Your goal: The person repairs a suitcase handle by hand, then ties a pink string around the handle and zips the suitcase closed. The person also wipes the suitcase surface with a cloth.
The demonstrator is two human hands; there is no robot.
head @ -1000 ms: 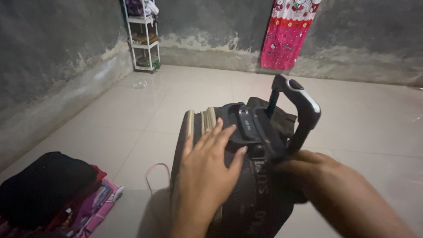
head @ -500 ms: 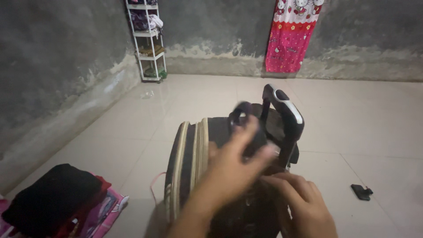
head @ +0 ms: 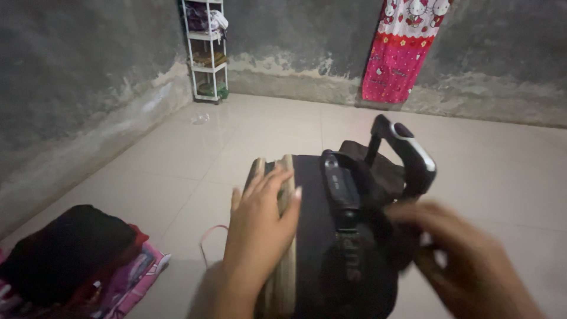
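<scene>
Suitcase (head: 331,236), dark with tan piping along its zip edge, stands upright on the pale tiled floor (head: 177,171) directly below the camera, its pull-out handle (head: 407,156) raised at the far side and a carry strap (head: 339,189) running across the top. The left hand (head: 260,227) lies flat on the upper left edge, fingers extended and slightly spread over the tan seam, pressing rather than gripping. The right hand (head: 466,260) is blurred at the right side of the case below the raised handle; its fingers look partly curled, but whether they hold anything cannot be told. A stack of folded clothes (head: 71,254) sits on the floor at lower left, well apart. A white shelf rack (head: 205,50) and a hanging pink cloth (head: 401,50) stand against the far wall. Judgement: steadying goes best with the left palm kept firmly over the seam while the right hand works, so the case does not tip.
</scene>
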